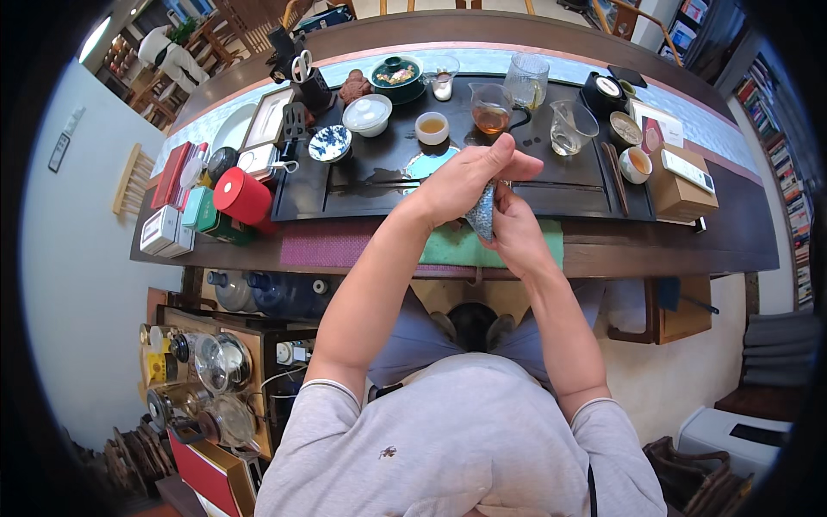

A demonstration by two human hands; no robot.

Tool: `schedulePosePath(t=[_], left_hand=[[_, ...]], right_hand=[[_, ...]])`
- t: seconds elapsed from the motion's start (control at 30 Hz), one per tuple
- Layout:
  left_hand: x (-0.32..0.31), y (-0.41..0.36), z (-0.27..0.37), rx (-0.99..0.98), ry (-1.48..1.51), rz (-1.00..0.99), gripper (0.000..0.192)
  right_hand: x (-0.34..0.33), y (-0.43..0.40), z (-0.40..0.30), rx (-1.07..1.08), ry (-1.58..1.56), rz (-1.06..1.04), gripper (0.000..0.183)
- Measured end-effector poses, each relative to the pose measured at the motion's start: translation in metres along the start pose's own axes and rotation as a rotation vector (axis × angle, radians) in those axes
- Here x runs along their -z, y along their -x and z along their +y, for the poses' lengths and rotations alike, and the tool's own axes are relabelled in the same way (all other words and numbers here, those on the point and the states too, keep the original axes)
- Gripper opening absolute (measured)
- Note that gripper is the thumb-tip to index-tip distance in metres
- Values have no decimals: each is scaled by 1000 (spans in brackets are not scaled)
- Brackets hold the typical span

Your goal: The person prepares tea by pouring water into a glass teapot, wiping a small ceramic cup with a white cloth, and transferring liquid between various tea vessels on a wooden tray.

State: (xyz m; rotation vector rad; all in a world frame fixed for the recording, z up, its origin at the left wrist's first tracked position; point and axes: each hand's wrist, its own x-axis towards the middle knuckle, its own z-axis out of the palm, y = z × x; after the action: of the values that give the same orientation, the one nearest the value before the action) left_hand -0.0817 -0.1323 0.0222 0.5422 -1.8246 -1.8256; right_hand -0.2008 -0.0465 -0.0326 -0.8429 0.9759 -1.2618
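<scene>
Above the near edge of the tea table, my right hand [515, 226] grips a tilted vessel with a blue speckled surface [480, 214], likely a cup or small bowl. My left hand [475, 169] lies across the top of it, fingers stretched out to the right and palm turned towards it. Whether that palm touches the vessel is hidden. Beneath both hands is a green cloth [446, 249]. Just beyond them, on the dark tea tray [381, 197], stand a white cup of tea [431, 128] and a glass pitcher [489, 110] holding amber tea.
Left on the tray are a white lidded bowl [367, 116] and a blue-and-white bowl [330, 143]. A spouted glass pitcher [572, 129] stands right, near wooden tongs [614, 178] and a cardboard box [681, 184]. A red canister [243, 196] sits far left. A person [171, 55] bends over in the background.
</scene>
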Motion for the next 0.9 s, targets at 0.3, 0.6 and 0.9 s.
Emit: schedulePosePath(t=[0.3, 0.6, 0.9], left_hand=[[-4, 2, -22, 59, 491, 18, 58], [-9, 7, -24, 5, 770, -103, 57], [-37, 11, -44, -104, 1189, -54, 61]], right_hand=[[5, -13, 6, 386, 277, 312, 27], [0, -6, -3, 920, 937, 545, 31], [4, -13, 6, 1119, 966, 743, 35]])
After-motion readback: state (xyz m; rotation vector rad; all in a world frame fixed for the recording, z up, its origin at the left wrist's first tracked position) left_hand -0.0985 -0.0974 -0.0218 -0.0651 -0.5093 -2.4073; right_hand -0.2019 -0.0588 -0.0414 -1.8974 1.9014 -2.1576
